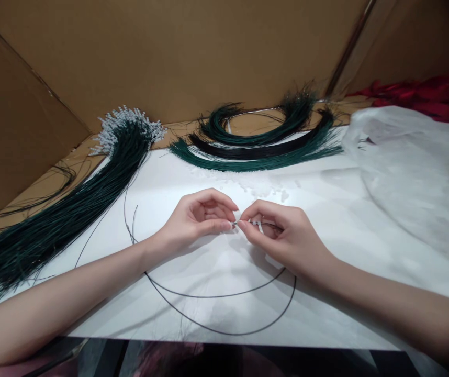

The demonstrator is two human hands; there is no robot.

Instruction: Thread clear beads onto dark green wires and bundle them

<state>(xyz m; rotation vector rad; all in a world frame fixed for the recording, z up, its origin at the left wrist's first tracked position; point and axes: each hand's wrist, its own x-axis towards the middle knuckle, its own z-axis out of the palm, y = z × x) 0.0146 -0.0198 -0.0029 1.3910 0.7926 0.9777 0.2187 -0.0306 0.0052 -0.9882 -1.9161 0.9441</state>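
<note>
Both of my hands meet at the middle of a white sheet [326, 209]. My left hand [197, 217] is closed in a pinch on the tip of a thin dark wire [224, 296]. My right hand [279, 235] is pinched closed too, holding the wire and a small clear bead right at the left fingertips. The wire loops down below my wrists in two long arcs. A scatter of small clear beads [259, 186] lies just beyond my hands.
A long bundle of dark green wires with clear bead tips [71, 204] lies at the left. Curved bundles of green and black wires [256, 146] sit at the back. A clear plastic bag [413, 173] lies right, red material [424, 94] behind it. Cardboard walls surround.
</note>
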